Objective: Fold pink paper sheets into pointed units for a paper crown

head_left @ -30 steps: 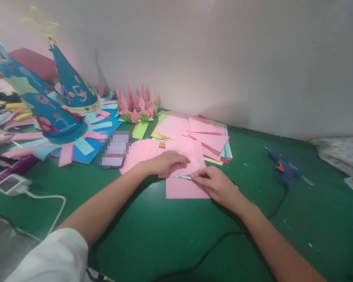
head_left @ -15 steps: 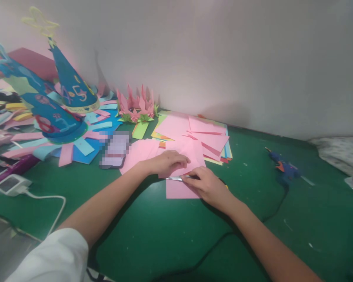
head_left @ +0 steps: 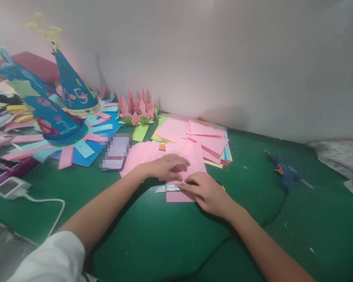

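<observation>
Pink paper (head_left: 181, 197) lies in front of me, its near part flat on the table. My right hand (head_left: 207, 194) is closed around what looks like a utility knife. Its silver blade (head_left: 168, 188) points left across the paper, the tip reaching past the left edge onto the green surface. A bit of yellow shows behind the hand; most of the handle is hidden. Just above the blade, my left hand (head_left: 169, 166) rests over the pink sheets with bent fingers, thumb and fingers apart, gripping nothing.
Further pink sheets (head_left: 176, 127) and coloured paper lie behind. A phone (head_left: 116, 152), a paper crown (head_left: 137, 109) and blue cone hats (head_left: 73, 84) stand left. On the right lies a blue glue gun (head_left: 288, 174) with its cord. A white charger (head_left: 11, 188) sits near left.
The blade has come nearer to me and further left, and more of it shows. My right hand moved slightly nearer. The left hand's thumb and fingers have spread a little.
</observation>
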### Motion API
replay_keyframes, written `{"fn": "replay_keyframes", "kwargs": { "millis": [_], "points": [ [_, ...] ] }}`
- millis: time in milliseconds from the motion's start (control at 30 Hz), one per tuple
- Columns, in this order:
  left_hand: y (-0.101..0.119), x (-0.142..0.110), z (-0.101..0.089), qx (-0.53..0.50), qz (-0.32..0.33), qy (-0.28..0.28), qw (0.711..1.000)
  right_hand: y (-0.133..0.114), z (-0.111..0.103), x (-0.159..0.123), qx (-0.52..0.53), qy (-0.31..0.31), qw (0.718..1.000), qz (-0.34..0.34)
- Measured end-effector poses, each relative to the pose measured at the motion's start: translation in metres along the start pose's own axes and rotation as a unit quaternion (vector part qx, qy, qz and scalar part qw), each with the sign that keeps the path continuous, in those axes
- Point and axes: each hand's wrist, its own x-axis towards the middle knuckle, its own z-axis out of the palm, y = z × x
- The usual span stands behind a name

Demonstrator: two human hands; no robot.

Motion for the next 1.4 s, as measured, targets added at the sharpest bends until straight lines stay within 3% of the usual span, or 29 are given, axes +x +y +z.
{"fn": "replay_keyframes", "kwargs": {
  "millis": [67,133,233,333,467,567,633,767,900,1000,1133,1300,1400],
  "points": [
    [0.001,-0.001,0.001,0.020,-0.010,0.019,1.000,0.004,-0.005,-0.003,0.017,0.012,1.000,0.014],
    [0.001,-0.002,0.003,0.042,-0.038,0.040,0.998,0.011,-0.008,-0.006,0.034,0.062,0.996,0.056],
    [0.002,-0.003,0.006,0.059,-0.074,0.042,0.995,0.024,-0.010,-0.009,0.038,0.149,0.969,0.193],
    [0.004,-0.002,0.006,0.052,-0.094,0.033,0.994,0.035,-0.009,-0.008,0.047,0.127,0.950,0.280],
    [0.006,0.000,0.006,0.023,-0.123,0.023,0.992,0.040,-0.009,0.002,0.075,0.077,0.945,0.310],
    [0.009,0.000,0.006,0.006,-0.143,0.015,0.990,0.046,-0.008,0.015,0.146,0.076,0.930,0.329],
    [0.011,0.000,0.006,0.000,-0.149,0.009,0.989,0.052,-0.007,0.023,0.232,0.104,0.908,0.333],
    [0.011,-0.001,0.008,0.021,-0.142,0.032,0.989,0.058,-0.002,0.033,0.389,0.171,0.830,0.361],
    [0.008,-0.002,0.010,0.023,-0.125,0.055,0.990,0.051,-0.001,0.033,0.444,0.187,0.790,0.380],
    [0.007,-0.002,0.011,0.025,-0.120,0.060,0.991,0.044,-0.005,0.032,0.442,0.155,0.788,0.400],
    [0.009,-0.002,0.009,0.012,-0.129,0.067,0.989,0.040,-0.009,0.031,0.418,0.129,0.812,0.386],
    [0.014,0.000,0.007,-0.023,-0.161,0.078,0.984,0.042,-0.010,0.031,0.411,0.194,0.818,0.351],
    [0.013,0.001,0.003,-0.052,-0.168,0.115,0.978,0.046,-0.011,0.031,0.396,0.247,0.817,0.339]
  ]
}}
